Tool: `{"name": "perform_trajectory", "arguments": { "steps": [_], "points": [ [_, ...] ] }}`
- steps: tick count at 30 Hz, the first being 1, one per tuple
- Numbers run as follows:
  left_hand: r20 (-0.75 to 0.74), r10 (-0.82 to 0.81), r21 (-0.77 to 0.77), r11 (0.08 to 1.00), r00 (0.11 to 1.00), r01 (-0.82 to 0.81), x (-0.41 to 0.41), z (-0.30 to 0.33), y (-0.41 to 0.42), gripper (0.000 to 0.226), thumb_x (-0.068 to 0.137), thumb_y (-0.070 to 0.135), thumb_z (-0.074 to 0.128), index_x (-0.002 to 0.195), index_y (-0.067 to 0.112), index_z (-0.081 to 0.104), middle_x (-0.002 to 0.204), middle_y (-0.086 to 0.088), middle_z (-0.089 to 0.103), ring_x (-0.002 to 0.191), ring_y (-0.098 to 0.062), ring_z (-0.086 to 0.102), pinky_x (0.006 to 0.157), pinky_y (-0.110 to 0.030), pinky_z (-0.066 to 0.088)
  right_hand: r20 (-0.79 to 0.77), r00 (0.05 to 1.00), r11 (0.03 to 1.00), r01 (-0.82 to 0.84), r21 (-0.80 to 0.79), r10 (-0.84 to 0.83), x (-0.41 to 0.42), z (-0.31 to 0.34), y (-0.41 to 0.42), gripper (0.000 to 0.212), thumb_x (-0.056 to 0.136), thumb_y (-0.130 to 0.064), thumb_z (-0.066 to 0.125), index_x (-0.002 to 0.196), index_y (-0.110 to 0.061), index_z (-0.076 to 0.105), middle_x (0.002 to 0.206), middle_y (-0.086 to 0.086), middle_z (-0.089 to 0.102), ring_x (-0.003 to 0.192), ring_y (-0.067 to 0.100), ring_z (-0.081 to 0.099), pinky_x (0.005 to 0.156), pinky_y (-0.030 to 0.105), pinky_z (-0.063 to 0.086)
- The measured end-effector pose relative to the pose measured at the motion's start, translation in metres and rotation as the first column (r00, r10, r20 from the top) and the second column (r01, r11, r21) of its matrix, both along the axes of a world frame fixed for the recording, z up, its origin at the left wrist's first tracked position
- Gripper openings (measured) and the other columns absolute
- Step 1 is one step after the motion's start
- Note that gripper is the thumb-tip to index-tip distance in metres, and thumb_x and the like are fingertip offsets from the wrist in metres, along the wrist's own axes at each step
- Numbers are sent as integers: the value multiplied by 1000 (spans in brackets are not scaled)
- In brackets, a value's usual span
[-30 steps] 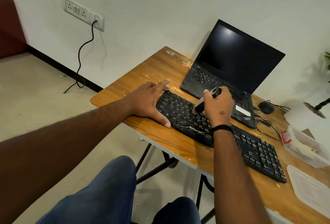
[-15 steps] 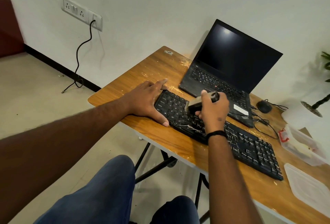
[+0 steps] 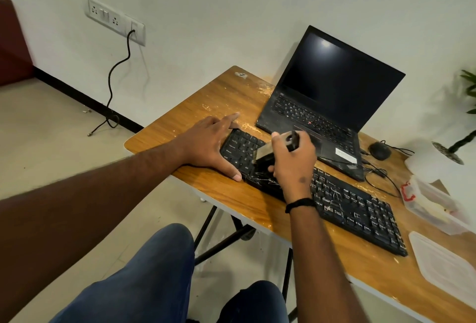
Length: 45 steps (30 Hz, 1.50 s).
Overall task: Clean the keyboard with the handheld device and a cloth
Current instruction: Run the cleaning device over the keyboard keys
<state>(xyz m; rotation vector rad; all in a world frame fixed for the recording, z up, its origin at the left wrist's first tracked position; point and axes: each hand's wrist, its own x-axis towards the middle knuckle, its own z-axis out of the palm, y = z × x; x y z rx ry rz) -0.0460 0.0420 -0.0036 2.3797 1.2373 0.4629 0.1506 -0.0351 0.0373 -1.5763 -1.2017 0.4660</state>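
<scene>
A long black keyboard [image 3: 353,209] lies diagonally on the wooden table [image 3: 206,106], with pale debris among its keys. My left hand [image 3: 210,143] rests flat on the keyboard's left end, fingers spread, thumb along the near edge. My right hand [image 3: 292,161] grips a small dark handheld device [image 3: 268,153]. Its wide nozzle end touches the keys on the left part of the keyboard, close to my left hand. No cloth is visible.
An open black laptop [image 3: 324,95] stands behind the keyboard. A mouse [image 3: 380,150] and cables lie at its right. A clear plastic box [image 3: 432,204] and its lid [image 3: 443,268] sit at the table's right end. A white plant pot [image 3: 430,161] stands behind them.
My right hand has slid the device leftward along the keyboard, toward my left hand. My left hand has stayed on the keyboard's left end.
</scene>
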Motion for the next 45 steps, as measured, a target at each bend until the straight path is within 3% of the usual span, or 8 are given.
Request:
{"name": "perform_trajectory", "arguments": {
  "steps": [3, 10, 14, 20, 30, 35, 39, 45],
  "points": [
    [-6, 11, -2, 1000, 1000, -11, 0, 0, -1, 150, 45, 83, 79, 160, 34, -4, 161, -5, 30, 147, -26, 25, 117, -45, 28, 26, 992, 992, -123, -2, 123, 4, 7, -1, 19, 93, -28, 65, 97, -13, 56, 91, 13, 67, 58, 26, 66, 37, 23, 43],
    [-2, 15, 2, 1000, 1000, -15, 0, 2, -2, 148, 48, 79, 82, 161, 32, -1, 161, -6, 30, 147, -27, 26, 116, -44, 29, 52, 998, 998, 34, 54, -37, 8, -2, -7, 14, 91, -30, 65, 88, -22, 54, 85, 0, 60, 81, 27, 68, 56, 40, 59],
    [-2, 6, 9, 1000, 1000, -6, 1, 3, -4, 147, 50, 76, 84, 161, 30, -1, 161, -5, 29, 147, -25, 25, 116, -41, 28, 88, 991, 994, -106, 37, 102, 10, 5, -9, 16, 91, -32, 66, 92, -20, 56, 91, 10, 65, 77, 33, 68, 44, 26, 49],
    [3, 13, 10, 1000, 1000, -13, 0, 0, -1, 150, 46, 80, 82, 161, 31, -1, 160, -4, 32, 146, -25, 27, 117, -43, 29, -91, 989, 976, 127, 177, -113, 38, 20, -22, 18, 92, -31, 67, 97, -18, 56, 99, 9, 69, 80, 27, 72, 42, 22, 49],
    [-15, 9, 36, 999, 1000, -8, 1, 2, -3, 148, 49, 80, 81, 161, 29, -2, 162, -1, 31, 147, -25, 26, 118, -43, 27, 163, 971, 981, -186, 63, 174, -5, -4, -41, 19, 90, -29, 69, 100, -20, 56, 92, -4, 63, 80, 16, 68, 52, 25, 54],
    [0, -5, 27, 1000, 1000, 5, 0, 1, -2, 148, 49, 80, 81, 161, 29, -1, 161, 1, 32, 147, -24, 26, 119, -43, 26, 114, 993, 981, -4, 194, -19, 10, 9, -40, 17, 91, -25, 69, 97, -18, 55, 86, -7, 61, 77, -1, 64, 58, 21, 53],
    [-13, 10, 22, 1000, 1000, -9, 1, -1, 0, 151, 45, 85, 79, 160, 31, -2, 160, -5, 33, 146, -27, 28, 118, -44, 28, 158, 976, 988, -153, 7, 150, -1, -2, -45, 17, 91, -31, 67, 96, -22, 54, 91, -3, 62, 80, 16, 67, 53, 26, 54],
    [-10, 11, 19, 1000, 1000, -10, 0, 0, -1, 150, 47, 81, 81, 161, 30, -2, 161, -6, 31, 147, -26, 27, 118, -42, 27, 66, 998, 990, -25, 136, 16, 2, 1, -48, 14, 93, -24, 67, 96, -18, 54, 90, 0, 64, 78, 15, 68, 48, 13, 48]
  ]
}}
